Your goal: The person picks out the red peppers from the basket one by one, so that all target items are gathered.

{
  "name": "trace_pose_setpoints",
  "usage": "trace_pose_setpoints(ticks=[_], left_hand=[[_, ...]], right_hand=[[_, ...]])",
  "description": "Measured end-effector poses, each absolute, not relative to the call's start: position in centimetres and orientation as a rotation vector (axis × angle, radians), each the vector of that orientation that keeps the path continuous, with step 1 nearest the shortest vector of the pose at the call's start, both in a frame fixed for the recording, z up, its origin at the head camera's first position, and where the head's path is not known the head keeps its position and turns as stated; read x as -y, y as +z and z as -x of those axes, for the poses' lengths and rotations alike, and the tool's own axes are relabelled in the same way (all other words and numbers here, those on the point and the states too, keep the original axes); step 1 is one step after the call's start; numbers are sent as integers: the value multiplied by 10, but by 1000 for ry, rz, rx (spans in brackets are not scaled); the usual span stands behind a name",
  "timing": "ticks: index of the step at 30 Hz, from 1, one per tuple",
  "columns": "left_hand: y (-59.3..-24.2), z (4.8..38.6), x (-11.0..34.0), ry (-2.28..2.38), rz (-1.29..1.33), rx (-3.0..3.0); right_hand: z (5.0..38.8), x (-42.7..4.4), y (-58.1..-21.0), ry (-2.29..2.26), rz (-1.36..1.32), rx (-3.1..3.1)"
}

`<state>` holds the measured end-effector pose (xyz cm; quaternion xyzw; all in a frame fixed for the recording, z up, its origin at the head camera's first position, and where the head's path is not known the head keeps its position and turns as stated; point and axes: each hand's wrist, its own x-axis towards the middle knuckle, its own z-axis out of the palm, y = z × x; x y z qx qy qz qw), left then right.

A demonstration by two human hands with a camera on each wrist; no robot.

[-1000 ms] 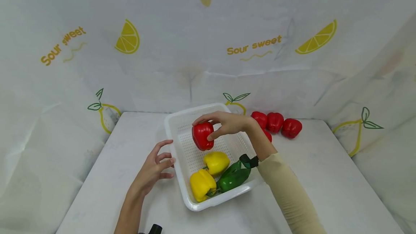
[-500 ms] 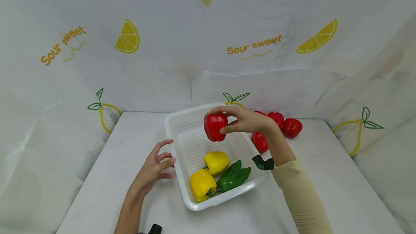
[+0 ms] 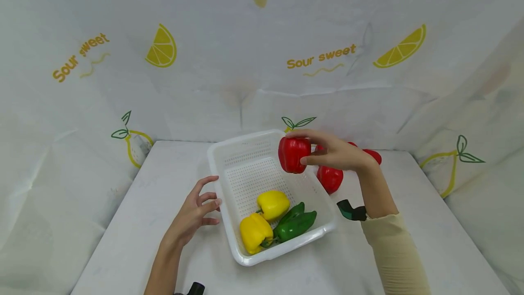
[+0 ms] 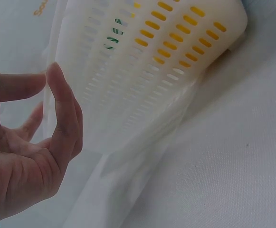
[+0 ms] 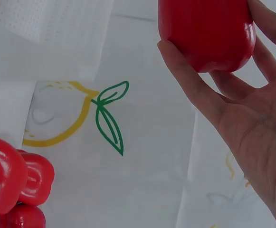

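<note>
My right hand (image 3: pixel 333 151) grips a red bell pepper (image 3: pixel 294 155) above the far right rim of a white perforated basket (image 3: pixel 282 255). In the right wrist view, fingers and thumb wrap the sides of the held bell pepper (image 5: pixel 206 33), its underside showing. My left hand (image 3: pixel 192 213) is at the basket's left side, curled fingertips on its rim; the left wrist view shows the left hand (image 4: pixel 38 137) pinching the edge. Inside the basket lie yellow bell peppers (image 3: pixel 273 205) and green peppers (image 3: pixel 295 224), gathered near the front.
More red bell peppers (image 3: pixel 330 179) stand on the white table (image 3: pixel 409 231) right of the basket, partly hidden behind my right hand. A white cloth (image 3: pixel 229 35) printed with lemons hangs at the table's back and sides.
My right hand has carried the red bell pepper rightward and slightly back, from over the basket's middle to its far right rim. My left hand and the basket have stayed put.
</note>
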<state>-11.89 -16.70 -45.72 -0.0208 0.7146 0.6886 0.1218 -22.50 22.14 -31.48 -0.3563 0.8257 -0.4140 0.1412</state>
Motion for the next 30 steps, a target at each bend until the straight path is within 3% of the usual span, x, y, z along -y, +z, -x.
trace_pose_setpoints(ticks=[8,20,30], left_hand=[[-459,119,166,2012,95,-2084],[-459,119,166,2005,102,-2098],[-459,119,166,2010,83,-2095]], right_hand=[[215,-251,-318,-1266,905,-2402],[201,-302,-328,-1296,950,-2494],[190,-335,-336,-1230,784,-2655]])
